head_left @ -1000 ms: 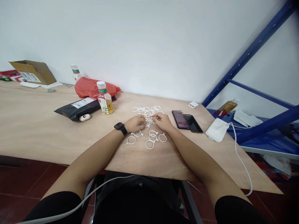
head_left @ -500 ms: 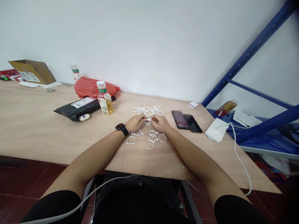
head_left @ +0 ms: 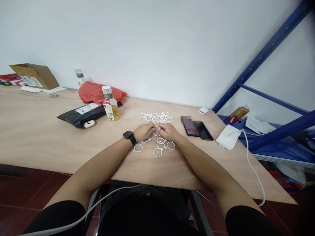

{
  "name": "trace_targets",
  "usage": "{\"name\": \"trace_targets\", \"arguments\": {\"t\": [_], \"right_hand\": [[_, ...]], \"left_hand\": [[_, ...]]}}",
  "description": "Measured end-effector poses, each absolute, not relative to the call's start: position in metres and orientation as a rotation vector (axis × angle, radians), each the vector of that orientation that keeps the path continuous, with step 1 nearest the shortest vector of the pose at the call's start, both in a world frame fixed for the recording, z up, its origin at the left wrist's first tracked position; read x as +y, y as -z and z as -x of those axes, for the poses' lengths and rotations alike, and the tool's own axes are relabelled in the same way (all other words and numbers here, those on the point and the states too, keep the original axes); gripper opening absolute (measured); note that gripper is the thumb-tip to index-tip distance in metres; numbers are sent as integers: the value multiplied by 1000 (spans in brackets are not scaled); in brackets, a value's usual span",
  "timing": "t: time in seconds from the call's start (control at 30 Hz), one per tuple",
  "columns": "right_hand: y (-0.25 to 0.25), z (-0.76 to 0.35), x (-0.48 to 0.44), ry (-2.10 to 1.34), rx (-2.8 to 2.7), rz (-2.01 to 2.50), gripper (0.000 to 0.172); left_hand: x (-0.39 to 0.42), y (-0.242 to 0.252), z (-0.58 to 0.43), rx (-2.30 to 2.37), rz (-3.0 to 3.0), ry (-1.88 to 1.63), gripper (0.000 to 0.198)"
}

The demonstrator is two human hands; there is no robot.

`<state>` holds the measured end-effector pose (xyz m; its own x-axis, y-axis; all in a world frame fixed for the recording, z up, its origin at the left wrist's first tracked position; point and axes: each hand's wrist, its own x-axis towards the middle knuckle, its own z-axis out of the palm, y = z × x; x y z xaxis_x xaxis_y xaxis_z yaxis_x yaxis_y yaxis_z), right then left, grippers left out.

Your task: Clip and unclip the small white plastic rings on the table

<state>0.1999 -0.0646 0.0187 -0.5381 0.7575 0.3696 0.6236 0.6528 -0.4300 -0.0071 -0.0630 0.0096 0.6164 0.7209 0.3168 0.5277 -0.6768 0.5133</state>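
My left hand (head_left: 145,131) and my right hand (head_left: 168,131) meet fingertip to fingertip over the table, both closed in a pinch on one white ring (head_left: 157,132) that hangs between them. Behind the hands lies a pile of white rings (head_left: 155,117), overlapping one another. Nearer to me, several more rings (head_left: 157,152) lie loose, a few of them linked or overlapping, with one ring (head_left: 138,148) off to the left. Part of the rings beside my left hand is hidden under it.
On the wooden table (head_left: 118,167), a tea bottle (head_left: 111,106), black parcel (head_left: 83,114), red bag (head_left: 91,93) and earbud case (head_left: 89,124) stand left. Phones (head_left: 206,131), a white power bank (head_left: 227,137) with cable, and a small charger (head_left: 203,110) lie right.
My left hand has turned slightly, its fingers more curled, and has moved a little right and down. The held ring hangs slightly lower between the hands.
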Motion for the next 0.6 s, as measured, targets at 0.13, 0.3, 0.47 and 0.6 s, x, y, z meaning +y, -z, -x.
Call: {"name": "trace_targets", "arguments": {"t": [0.13,0.3,0.47,0.6], "right_hand": [[-19,-199,-65,-312,-2329,1089,14],[-19,-200,-64,-292,-2289,1096,12],[-18,-201,-63,-297,-2233,1110,16],[-18,-206,-58,-328,-2105,1164,18]], "left_hand": [[-64,-12,7,1030,-2490,-693,20],[-68,-17,5,1064,-2478,-690,20],[-72,-21,3,1122,-2444,-769,19],[-72,-23,4,1148,-2456,-926,20]]}}
